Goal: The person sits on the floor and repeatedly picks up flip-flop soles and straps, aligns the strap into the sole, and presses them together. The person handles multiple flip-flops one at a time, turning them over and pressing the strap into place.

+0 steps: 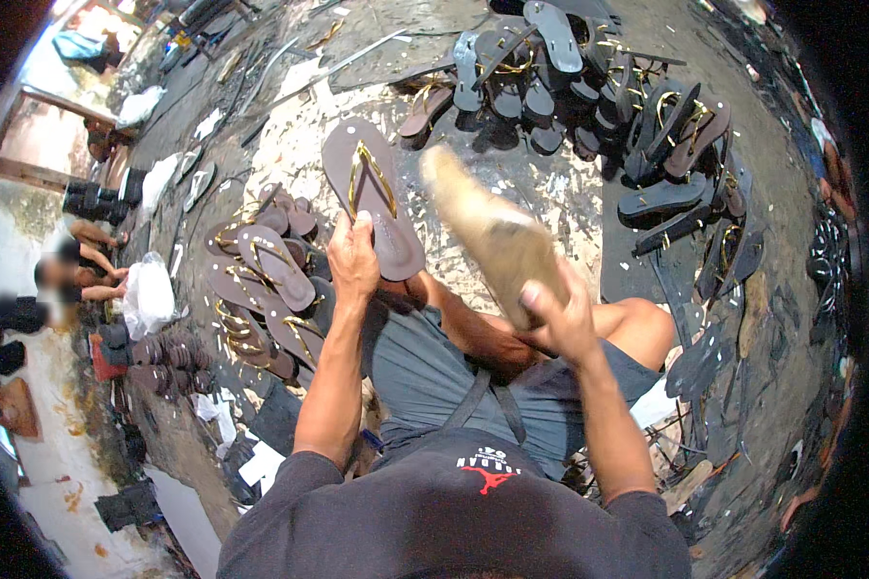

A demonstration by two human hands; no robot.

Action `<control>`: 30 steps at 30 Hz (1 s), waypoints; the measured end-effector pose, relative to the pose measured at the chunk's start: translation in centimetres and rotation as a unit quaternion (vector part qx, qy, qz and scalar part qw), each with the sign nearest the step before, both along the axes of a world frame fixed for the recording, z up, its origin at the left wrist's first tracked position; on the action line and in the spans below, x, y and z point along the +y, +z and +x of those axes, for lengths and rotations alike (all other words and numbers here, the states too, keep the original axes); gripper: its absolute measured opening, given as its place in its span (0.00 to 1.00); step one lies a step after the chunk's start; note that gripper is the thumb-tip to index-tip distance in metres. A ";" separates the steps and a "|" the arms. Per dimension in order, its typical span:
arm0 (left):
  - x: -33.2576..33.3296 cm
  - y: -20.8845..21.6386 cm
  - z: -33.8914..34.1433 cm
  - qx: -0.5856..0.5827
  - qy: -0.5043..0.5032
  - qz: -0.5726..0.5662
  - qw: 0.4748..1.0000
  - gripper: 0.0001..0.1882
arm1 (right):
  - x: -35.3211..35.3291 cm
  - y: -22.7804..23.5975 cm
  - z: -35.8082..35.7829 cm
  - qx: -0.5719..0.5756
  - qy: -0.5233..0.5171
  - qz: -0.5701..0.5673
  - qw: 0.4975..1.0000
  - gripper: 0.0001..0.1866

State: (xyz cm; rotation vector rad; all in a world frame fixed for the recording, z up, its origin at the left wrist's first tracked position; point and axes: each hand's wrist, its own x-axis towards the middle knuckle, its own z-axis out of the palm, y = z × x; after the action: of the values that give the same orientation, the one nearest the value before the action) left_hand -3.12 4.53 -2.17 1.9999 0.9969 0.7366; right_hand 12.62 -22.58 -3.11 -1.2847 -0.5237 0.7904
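Note:
My left hand (354,256) is closed round the edge of a brown flip-flop (357,174) with gold-trimmed straps, its footbed facing up and its toe pointing away from me. To the right, my right hand (560,314) grips a tan, foot-shaped shoe last (497,227), slightly blurred, with its narrow end tilted up and to the left. The flip-flop and the last are apart. Below them are my crossed legs in grey shorts (434,362).
Brown flip-flops (278,265) lie piled at my left. Many dark sandals (666,145) form an arc at far right. Pale scraps (294,106) litter the floor ahead. Another person (82,265) sits at far left near a white plastic bag (150,294) and stacked soles (169,362).

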 end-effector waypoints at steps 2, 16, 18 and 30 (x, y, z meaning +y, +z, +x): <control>-0.6 0.4 1.6 -0.017 0.010 0.070 0.997 0.20 | -0.6 3.2 -3.3 0.003 0.016 -0.028 0.999 0.31; -1.5 10.7 4.0 -0.492 -0.289 -0.436 0.696 0.30 | 2.0 4.4 -8.4 -0.316 -0.128 0.062 0.938 0.33; -2.7 10.1 4.2 -0.505 -0.277 -0.432 0.693 0.26 | 1.9 4.0 -9.1 -0.322 -0.152 0.101 0.929 0.33; -8.0 0.8 0.9 -0.121 -0.097 -0.132 0.979 0.44 | 4.6 -1.1 -8.9 -0.433 -0.139 -0.024 0.890 0.36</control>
State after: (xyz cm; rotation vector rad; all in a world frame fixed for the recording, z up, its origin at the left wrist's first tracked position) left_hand -2.24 -3.48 -1.35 1.7021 0.7047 0.6833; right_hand 3.75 -18.02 -4.21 -1.6904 -0.9984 -0.0598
